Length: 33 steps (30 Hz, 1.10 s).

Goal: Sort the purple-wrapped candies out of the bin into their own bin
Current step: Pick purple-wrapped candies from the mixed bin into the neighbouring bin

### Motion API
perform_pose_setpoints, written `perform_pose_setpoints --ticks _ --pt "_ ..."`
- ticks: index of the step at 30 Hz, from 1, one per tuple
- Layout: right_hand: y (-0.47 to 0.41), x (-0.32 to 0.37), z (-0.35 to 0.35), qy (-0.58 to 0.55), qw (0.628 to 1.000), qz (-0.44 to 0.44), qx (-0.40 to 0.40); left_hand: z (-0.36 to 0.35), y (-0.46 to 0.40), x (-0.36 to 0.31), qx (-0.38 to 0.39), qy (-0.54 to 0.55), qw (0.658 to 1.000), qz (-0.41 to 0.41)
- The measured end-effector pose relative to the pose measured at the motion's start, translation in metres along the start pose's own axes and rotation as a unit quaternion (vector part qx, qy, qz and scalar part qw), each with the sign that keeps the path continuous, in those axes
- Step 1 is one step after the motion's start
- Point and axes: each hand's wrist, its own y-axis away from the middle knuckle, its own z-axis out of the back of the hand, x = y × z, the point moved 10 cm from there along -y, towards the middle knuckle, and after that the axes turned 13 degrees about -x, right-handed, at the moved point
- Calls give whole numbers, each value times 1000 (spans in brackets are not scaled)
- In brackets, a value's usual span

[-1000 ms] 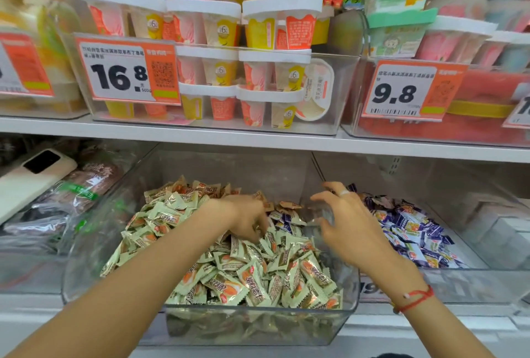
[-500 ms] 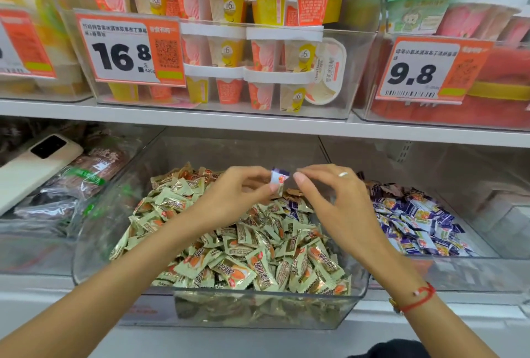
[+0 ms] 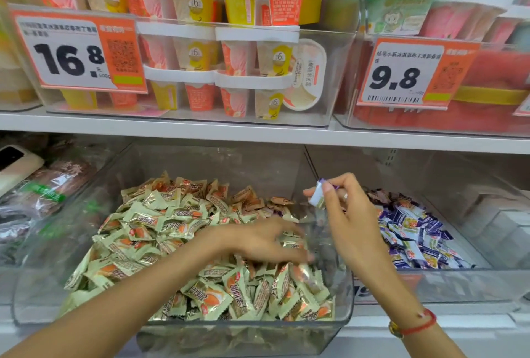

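A clear bin (image 3: pixel 200 332) in the middle holds a heap of green-wrapped candies (image 3: pixel 160 226), with a few brown and purple ones at its back right. My right hand (image 3: pixel 344 220) is raised over the bin's right side and pinches a purple-wrapped candy (image 3: pixel 318 195) between thumb and fingertips. My left hand (image 3: pixel 263 240) reaches low over the heap's right part, its fingers spread and blurred among the candies; whether they hold anything cannot be seen. To the right, a second clear bin (image 3: pixel 473 286) holds purple-wrapped candies (image 3: pixel 415 234).
A white shelf board (image 3: pixel 258 134) runs just above the bins, carrying clear boxes of dessert cups (image 3: pixel 229 51) and price tags 16.8 (image 3: pixel 77 54) and 9.8 (image 3: pixel 407 74). A phone (image 3: pixel 17 162) and packaged goods (image 3: pixel 48 188) lie in the bin at left.
The purple candy passed from my left hand to my right, which has carried it toward the right. My left hand has dropped back down into the green candies.
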Motion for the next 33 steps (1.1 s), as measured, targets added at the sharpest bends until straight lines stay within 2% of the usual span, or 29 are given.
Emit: perform_pose_setpoints --ticks 1,3,6,10,13,17,19,22,24,27,30,33 --pt "0 2 -3 24 1000 15 12 -14 0 6 47 -69 996 -3" --pt "2 5 -9 55 997 41 34 -23 -4 15 77 -147 986 -8" --pt "2 4 -12 77 994 64 47 -16 -16 9 36 -224 973 -34" --pt "2 4 -12 97 991 78 53 -1 -16 -3 -16 -251 965 -80" --pt "3 5 -11 97 990 82 57 38 3 11 -66 -288 952 -81" --pt "5 8 -11 96 990 85 62 108 56 68 -126 -419 899 -31" --pt "5 8 -10 95 990 83 61 130 80 97 -149 -414 898 6" --pt "5 7 -10 83 992 73 56 132 99 115 -158 -336 928 25" --pt "5 6 -9 71 994 63 48 128 102 113 -167 -309 936 32" --pt "6 7 -7 42 997 44 36 130 88 86 -226 -310 923 15" --pt "5 5 -2 -3 1000 9 18 126 54 47 -289 -250 924 -20" --pt "5 -1 0 -44 999 -25 13 93 3 24 -250 -208 944 -48"
